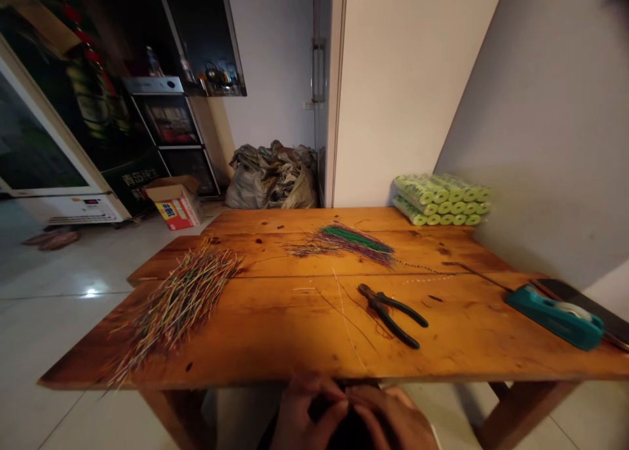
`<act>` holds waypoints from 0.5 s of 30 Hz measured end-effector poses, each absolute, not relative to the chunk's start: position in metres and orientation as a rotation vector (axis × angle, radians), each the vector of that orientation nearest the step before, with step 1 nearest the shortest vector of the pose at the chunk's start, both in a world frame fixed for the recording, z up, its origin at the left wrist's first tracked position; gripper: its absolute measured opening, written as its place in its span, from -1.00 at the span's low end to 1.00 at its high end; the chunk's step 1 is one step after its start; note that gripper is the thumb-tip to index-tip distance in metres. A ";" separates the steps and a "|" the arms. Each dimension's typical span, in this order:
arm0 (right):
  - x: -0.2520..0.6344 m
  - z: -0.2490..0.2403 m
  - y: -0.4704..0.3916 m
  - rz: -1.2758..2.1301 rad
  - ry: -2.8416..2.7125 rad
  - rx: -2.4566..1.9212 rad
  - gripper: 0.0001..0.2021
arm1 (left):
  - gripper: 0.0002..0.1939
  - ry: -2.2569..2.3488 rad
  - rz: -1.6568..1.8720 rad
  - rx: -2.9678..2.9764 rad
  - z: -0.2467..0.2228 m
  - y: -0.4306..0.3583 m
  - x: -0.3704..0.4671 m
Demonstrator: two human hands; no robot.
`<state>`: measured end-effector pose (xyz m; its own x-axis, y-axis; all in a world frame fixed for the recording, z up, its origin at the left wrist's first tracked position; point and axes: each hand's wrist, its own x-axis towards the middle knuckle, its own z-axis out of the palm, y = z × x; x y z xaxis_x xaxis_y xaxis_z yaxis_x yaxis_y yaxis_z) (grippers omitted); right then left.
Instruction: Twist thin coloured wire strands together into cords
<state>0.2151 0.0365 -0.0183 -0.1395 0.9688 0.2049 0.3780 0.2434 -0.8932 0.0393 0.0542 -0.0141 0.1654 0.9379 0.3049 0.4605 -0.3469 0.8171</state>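
My left hand [312,411] and my right hand [388,414] meet at the table's front edge, fingertips pinched together. What they pinch is too small and blurred to make out. Beyond them, black-handled pliers [393,316] lie with handles spread on the wooden table [275,338]. A few thin loose wires [346,316] rest left of the pliers. At the left lies a big heap of multicoloured wires [184,299]. Farther back is a bundle of green and purple wires [358,240].
A teal tape dispenser [555,316] sits at the table's right end beside a dark flat object. Packed green rolls [442,200] stand at the back right. Behind the table are filled sacks [272,178] and a cardboard box [177,204] on the floor.
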 end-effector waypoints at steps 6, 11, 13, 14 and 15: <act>0.214 0.030 0.052 1.307 -1.429 -1.292 -0.65 | -0.91 1.273 1.099 1.778 0.034 0.051 0.047; 0.214 0.045 0.063 1.705 -1.404 -1.127 -0.65 | -0.89 1.180 1.187 2.211 0.050 0.051 0.039; 0.214 0.046 0.063 1.791 -1.407 -1.088 -0.71 | -0.91 1.178 1.204 2.266 0.051 0.050 0.035; 0.215 0.046 0.062 1.813 -1.398 -1.085 -0.73 | -0.91 1.177 1.206 2.271 0.052 0.050 0.034; 0.214 0.046 0.061 1.822 -1.395 -1.091 -0.75 | -0.92 1.173 1.209 2.261 0.052 0.049 0.033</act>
<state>0.2143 0.0611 0.0464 -0.4887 0.8354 -0.2516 0.0250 -0.2748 -0.9612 0.0327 0.0491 0.0516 0.3046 0.7858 0.5382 0.5140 -0.6114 0.6017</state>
